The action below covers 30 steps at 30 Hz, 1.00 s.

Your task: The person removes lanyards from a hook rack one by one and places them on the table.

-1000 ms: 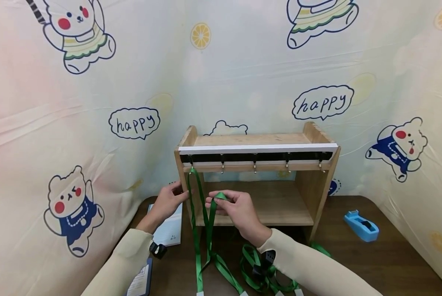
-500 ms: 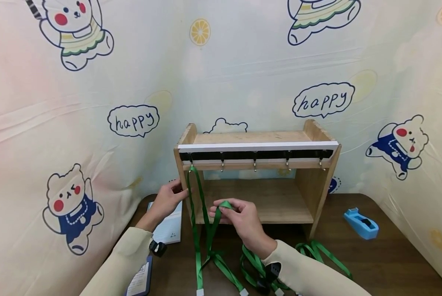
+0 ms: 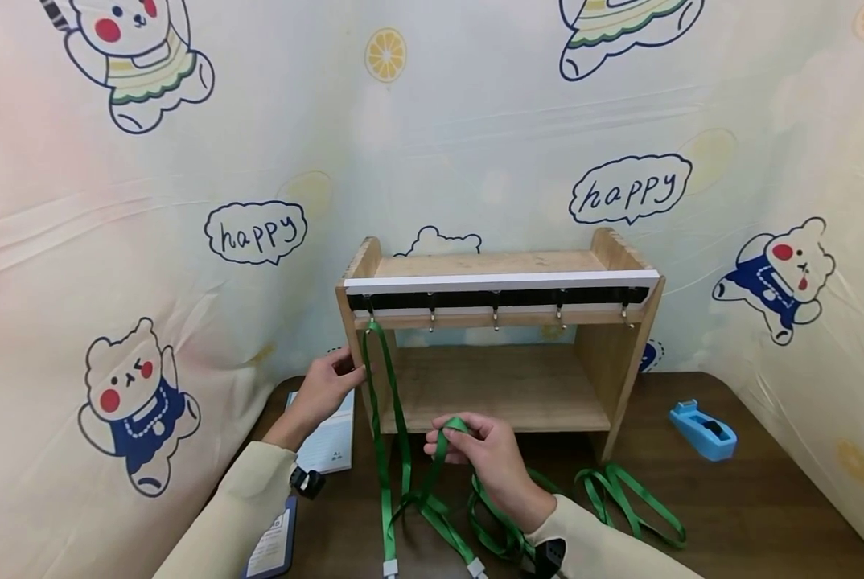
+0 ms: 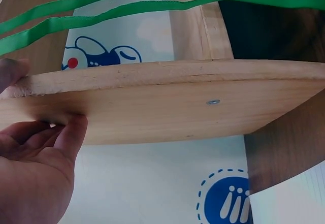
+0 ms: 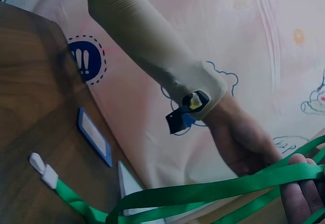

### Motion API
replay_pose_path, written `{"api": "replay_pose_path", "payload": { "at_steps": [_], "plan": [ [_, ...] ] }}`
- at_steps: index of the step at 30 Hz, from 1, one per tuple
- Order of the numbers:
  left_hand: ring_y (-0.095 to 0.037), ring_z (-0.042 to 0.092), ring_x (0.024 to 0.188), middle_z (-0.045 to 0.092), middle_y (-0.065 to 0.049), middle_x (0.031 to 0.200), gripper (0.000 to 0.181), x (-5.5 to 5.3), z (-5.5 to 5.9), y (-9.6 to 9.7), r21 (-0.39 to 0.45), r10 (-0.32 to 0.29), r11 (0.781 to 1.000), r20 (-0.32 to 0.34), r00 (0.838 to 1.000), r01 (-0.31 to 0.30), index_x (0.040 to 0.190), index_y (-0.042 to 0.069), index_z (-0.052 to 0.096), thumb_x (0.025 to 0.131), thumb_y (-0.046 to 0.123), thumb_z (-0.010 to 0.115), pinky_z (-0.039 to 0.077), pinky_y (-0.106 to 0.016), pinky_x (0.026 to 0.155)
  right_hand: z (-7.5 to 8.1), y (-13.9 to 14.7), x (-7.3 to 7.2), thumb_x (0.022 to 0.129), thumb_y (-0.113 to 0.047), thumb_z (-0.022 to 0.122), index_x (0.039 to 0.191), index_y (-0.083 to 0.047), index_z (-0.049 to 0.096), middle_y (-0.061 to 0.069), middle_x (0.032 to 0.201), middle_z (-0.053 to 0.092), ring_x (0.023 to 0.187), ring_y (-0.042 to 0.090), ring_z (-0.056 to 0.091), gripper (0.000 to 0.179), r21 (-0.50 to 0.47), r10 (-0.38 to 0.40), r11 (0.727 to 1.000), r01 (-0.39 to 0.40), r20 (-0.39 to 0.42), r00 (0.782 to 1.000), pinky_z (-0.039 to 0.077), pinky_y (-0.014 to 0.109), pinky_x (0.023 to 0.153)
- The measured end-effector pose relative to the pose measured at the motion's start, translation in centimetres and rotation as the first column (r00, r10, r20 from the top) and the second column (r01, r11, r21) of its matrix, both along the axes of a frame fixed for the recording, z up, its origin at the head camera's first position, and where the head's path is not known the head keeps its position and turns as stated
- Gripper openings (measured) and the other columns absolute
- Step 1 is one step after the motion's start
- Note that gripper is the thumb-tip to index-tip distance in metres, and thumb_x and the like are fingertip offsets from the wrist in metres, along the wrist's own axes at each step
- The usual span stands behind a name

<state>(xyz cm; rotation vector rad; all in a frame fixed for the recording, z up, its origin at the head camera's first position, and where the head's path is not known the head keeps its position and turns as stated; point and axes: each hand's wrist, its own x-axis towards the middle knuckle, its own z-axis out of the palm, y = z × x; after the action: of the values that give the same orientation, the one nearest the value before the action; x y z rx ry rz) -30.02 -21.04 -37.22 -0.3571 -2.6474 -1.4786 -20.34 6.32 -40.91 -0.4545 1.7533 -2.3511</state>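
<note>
In the head view my left hand (image 3: 323,396) grips the left side panel of a small wooden shelf (image 3: 504,386). Thumb and fingers lie on opposite faces of that panel in the left wrist view. My right hand (image 3: 500,462) pinches a looped green lanyard (image 3: 439,450) in front of the shelf's lower board. Another green lanyard (image 3: 376,402) hangs from the leftmost hook (image 3: 371,310). The straps cross low down, and how they run there is hard to tell. White clips (image 3: 390,568) end the straps near the bottom edge.
More green lanyards (image 3: 631,498) lie on the dark table (image 3: 758,515), some partly behind my right wrist. A blue tape dispenser (image 3: 703,430) stands at right. A pale blue notebook (image 3: 334,438) and a blue-framed card (image 3: 273,543) lie at left. Several other hooks (image 3: 495,318) line the rail.
My right hand has moved down and to the right with its lanyard, away from the hanging one. The left hand keeps its grip on the panel.
</note>
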Motion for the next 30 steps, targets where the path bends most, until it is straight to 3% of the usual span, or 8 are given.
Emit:
{"api": "replay_pose_path", "payload": {
  "at_steps": [5, 12, 16, 20, 24, 30],
  "plan": [
    [-0.027, 0.062, 0.111, 0.068, -0.014, 0.125, 0.04, 0.0, 0.0, 0.0, 0.018, -0.006, 1.0, -0.004, 1.0, 0.006, 0.135, 0.015, 0.063, 0.1, 0.034, 0.063, 0.055, -0.048, 0.095, -1.6, 0.0, 0.0, 0.098, -0.013, 0.065, 0.123, 0.01, 0.064, 0.009, 0.104, 0.079, 0.091, 0.015, 0.078, 0.034, 0.036, 0.012, 0.999, -0.013, 0.043, 0.999, 0.06, 0.034, 0.087],
    [-0.025, 0.062, 0.11, 0.068, -0.012, 0.124, 0.042, 0.0, 0.0, 0.0, 0.024, -0.005, 1.0, -0.007, 1.0, 0.006, 0.134, 0.017, 0.063, 0.099, 0.038, 0.064, 0.055, -0.043, 0.092, -4.3, -0.6, 0.1, 0.096, -0.011, 0.068, 0.12, 0.005, 0.068, 0.017, 0.106, 0.077, 0.089, 0.016, 0.078, 0.029, 0.064, 0.014, 0.998, -0.02, 0.087, 0.996, 0.061, 0.036, 0.086],
    [-0.026, 0.062, 0.108, 0.068, -0.013, 0.122, 0.041, -0.1, 0.0, 0.0, 0.02, -0.011, 1.0, -0.013, 1.0, 0.011, 0.134, 0.015, 0.063, 0.099, 0.037, 0.064, 0.055, -0.046, 0.093, -5.6, -1.1, 0.1, 0.096, -0.009, 0.067, 0.12, 0.005, 0.069, 0.021, 0.11, 0.076, 0.091, 0.016, 0.078, 0.028, 0.094, -0.007, 0.996, 0.0, 0.079, 0.997, 0.061, 0.034, 0.084],
    [-0.025, 0.062, 0.106, 0.068, -0.013, 0.122, 0.039, -0.2, -0.1, 0.0, 0.019, -0.009, 1.0, -0.011, 1.0, 0.009, 0.134, 0.014, 0.063, 0.1, 0.033, 0.063, 0.055, -0.048, 0.093, -6.6, -1.5, -0.1, 0.096, -0.005, 0.066, 0.12, 0.005, 0.069, 0.016, 0.107, 0.077, 0.094, 0.02, 0.077, 0.026, 0.106, -0.034, 0.994, 0.025, 0.085, 0.996, 0.061, 0.033, 0.084],
    [-0.025, 0.062, 0.105, 0.068, -0.014, 0.121, 0.039, -0.3, -0.2, -0.1, 0.017, -0.004, 1.0, -0.013, 1.0, 0.004, 0.133, 0.012, 0.064, 0.1, 0.032, 0.063, 0.055, -0.044, 0.091, -7.5, -2.0, -0.7, 0.096, -0.003, 0.065, 0.119, 0.003, 0.07, 0.014, 0.105, 0.078, 0.096, 0.025, 0.077, 0.024, 0.128, -0.074, 0.99, 0.062, 0.095, 0.993, 0.061, 0.031, 0.083],
    [-0.026, 0.063, 0.113, 0.066, -0.013, 0.127, 0.048, -0.2, -0.3, -0.1, 0.034, -0.021, 0.999, 0.002, 1.0, 0.021, 0.141, 0.016, 0.059, 0.099, 0.039, 0.064, 0.055, -0.037, 0.09, -9.1, -2.6, -1.6, 0.096, -0.002, 0.064, 0.12, 0.0, 0.07, 0.02, 0.112, 0.075, 0.099, 0.025, 0.076, 0.025, 0.176, -0.117, 0.979, 0.098, 0.095, 0.989, 0.061, 0.032, 0.085]
  ]
}}
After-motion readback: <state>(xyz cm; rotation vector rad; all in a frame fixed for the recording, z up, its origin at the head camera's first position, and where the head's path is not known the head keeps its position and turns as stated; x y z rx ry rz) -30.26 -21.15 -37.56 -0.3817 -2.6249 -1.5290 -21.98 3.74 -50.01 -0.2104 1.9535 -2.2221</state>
